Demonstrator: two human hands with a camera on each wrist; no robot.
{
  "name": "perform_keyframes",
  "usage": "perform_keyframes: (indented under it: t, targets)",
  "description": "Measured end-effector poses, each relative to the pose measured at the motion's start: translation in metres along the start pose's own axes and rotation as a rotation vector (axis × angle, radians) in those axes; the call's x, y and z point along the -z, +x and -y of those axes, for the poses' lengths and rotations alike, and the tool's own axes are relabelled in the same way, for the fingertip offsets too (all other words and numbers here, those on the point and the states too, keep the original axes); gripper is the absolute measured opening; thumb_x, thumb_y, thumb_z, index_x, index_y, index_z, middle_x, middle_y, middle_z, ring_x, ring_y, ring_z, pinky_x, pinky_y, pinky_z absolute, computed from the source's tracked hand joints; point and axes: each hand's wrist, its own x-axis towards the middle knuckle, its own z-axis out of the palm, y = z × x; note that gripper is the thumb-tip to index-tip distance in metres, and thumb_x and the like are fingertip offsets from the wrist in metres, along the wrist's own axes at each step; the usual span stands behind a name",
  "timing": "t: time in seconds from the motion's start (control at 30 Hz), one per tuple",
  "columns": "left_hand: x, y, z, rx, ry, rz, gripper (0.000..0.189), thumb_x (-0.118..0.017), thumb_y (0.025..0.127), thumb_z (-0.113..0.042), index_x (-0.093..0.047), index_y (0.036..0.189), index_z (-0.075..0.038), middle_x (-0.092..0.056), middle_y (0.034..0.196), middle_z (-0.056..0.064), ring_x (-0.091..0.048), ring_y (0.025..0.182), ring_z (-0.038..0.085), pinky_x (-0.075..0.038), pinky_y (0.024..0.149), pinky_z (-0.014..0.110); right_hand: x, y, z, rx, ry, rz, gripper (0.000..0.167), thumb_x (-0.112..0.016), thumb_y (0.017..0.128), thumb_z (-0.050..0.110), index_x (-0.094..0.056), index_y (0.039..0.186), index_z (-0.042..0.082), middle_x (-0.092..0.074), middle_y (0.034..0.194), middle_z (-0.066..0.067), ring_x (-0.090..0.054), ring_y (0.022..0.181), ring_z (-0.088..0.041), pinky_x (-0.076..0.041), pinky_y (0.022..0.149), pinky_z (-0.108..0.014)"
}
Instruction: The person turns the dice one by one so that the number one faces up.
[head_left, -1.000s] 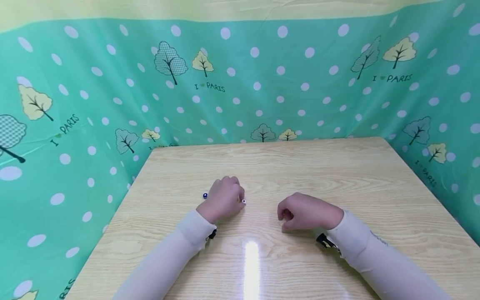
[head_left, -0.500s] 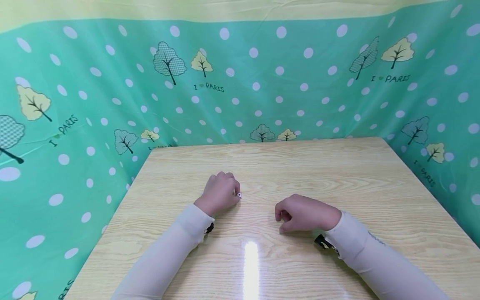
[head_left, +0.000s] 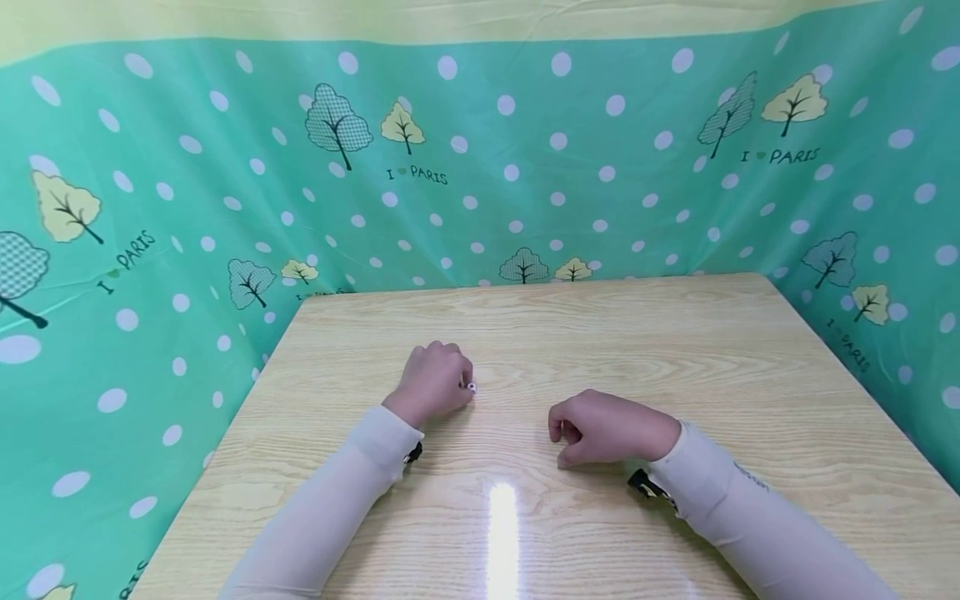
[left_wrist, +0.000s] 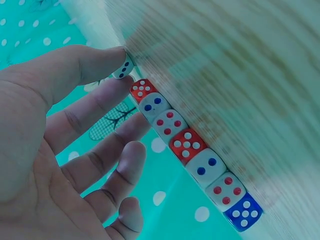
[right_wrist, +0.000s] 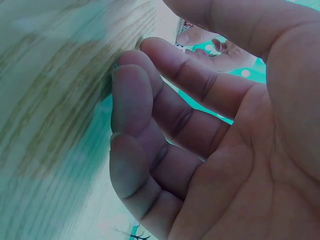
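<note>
My left hand pinches a white die with blue pips between thumb and index finger. The die sits at one end of a straight row of dice on the table; whether it touches the neighbouring red die I cannot tell. Further along come white dice with blue or red pips, a second red die, and a blue die at the other end. In the head view the left hand hides the row. My right hand hangs loosely curled over the table, to the right, holding nothing.
The wooden table carries the row of dice. A green dotted curtain with printed trees stands along its back and sides. A bright strip of light reflects off the tabletop near the front.
My left hand has shifted left and slightly away with the white die in its pinch. The blue die seen beside it a second ago is now hidden in the head view. The right hand stays about still.
</note>
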Motion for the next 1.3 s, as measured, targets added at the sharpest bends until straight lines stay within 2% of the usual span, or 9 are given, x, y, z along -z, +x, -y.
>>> perform_keyframes:
  t: [0.77,1.3]
  targets:
    - [0.0,-0.001,0.008,0.026,-0.018,0.0,0.007,-0.08,0.084,-0.03,-0.077,0.079,-0.026,-0.062,0.08,-0.008,-0.051,0.077,0.019,-0.04,0.073,0.039,-0.002,0.002,0.001,-0.021,0.004,0.022,0.023,-0.084,0.085,0.028,-0.067,0.099,0.02,-0.056,0.072,0.009,-0.049,0.063,-0.006,-0.045,0.065,-0.026]
    - [0.0,-0.003,0.01,0.049,-0.032,-0.005,0.006,-0.08,0.084,-0.028,-0.077,0.08,-0.026,-0.067,0.082,-0.006,-0.054,0.076,0.019,-0.042,0.074,0.042,-0.001,0.004,0.002,-0.027,-0.012,0.026,0.026,-0.084,0.085,0.027,-0.066,0.102,0.019,-0.056,0.072,0.009,-0.048,0.063,-0.005,-0.044,0.064,-0.025]
